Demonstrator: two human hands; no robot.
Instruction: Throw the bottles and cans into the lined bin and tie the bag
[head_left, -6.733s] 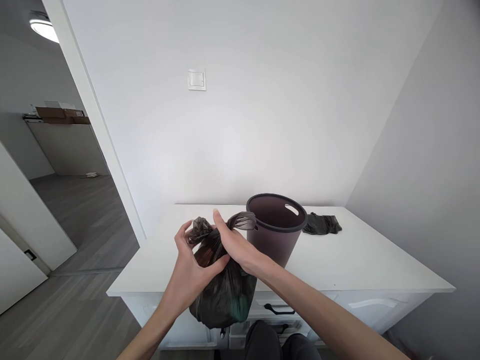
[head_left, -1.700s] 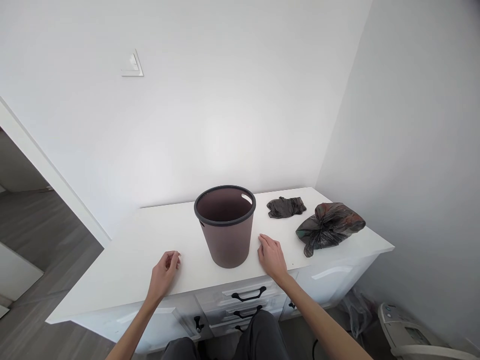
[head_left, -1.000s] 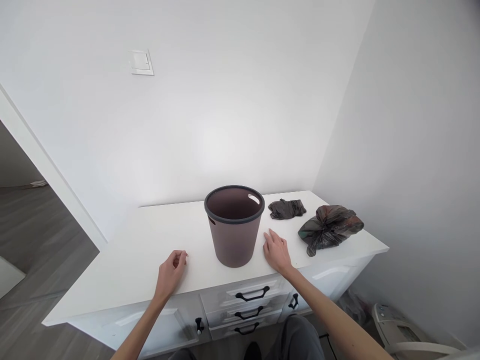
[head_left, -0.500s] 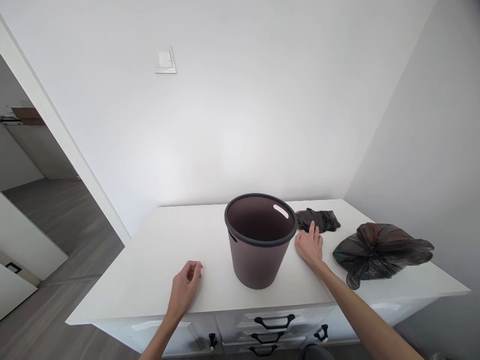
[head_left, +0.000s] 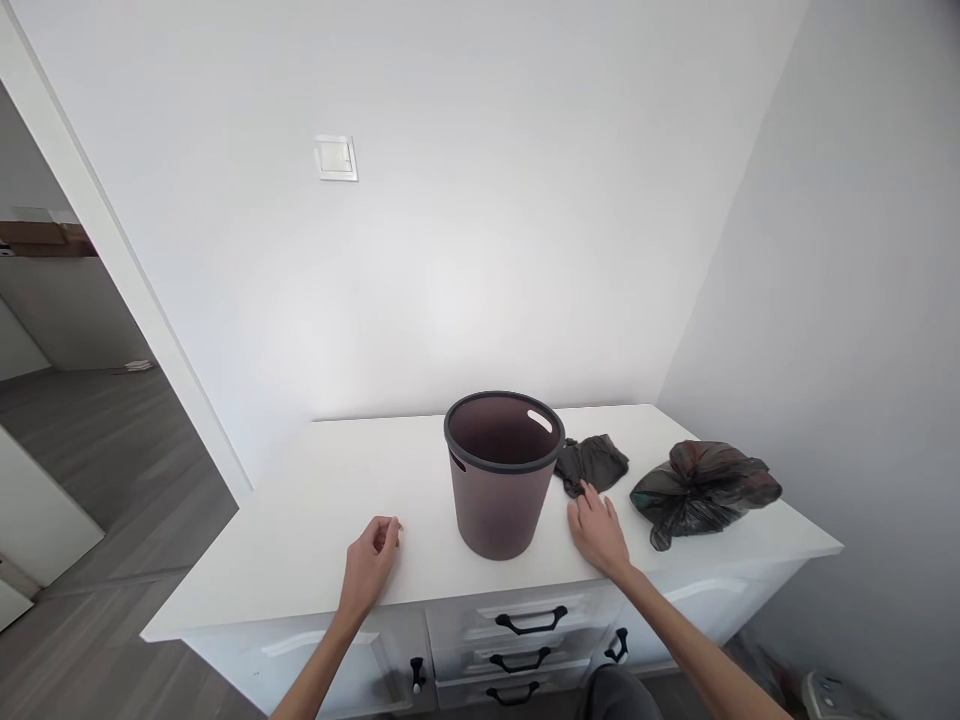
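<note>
A purple-brown waste bin [head_left: 496, 515] with a dark rim stands upright on the white cabinet top, its inside dark. My left hand [head_left: 373, 565] rests on the surface left of the bin, fingers curled towards the thumb, with nothing visible in them. Right of the bin, my right hand [head_left: 598, 530] lies low over the surface, fingers stretched and apart. Its fingertips touch the near edge of a crumpled black plastic bag [head_left: 596, 462], which lies flat behind it. Farther right sits a filled, knotted black garbage bag [head_left: 701, 490].
The white cabinet top [head_left: 300, 520] meets a wall behind, with a light switch [head_left: 337, 158] on it. Black drawer handles [head_left: 531, 621] stick out from the front. A doorway opens at the left onto a grey floor [head_left: 150, 480]. My knee [head_left: 619, 695] shows below.
My right hand has drawn back towards me. The flat black bag has shifted nearer and turned, spreading out somewhat. The view has swung slightly; my left hand stays much the same.
</note>
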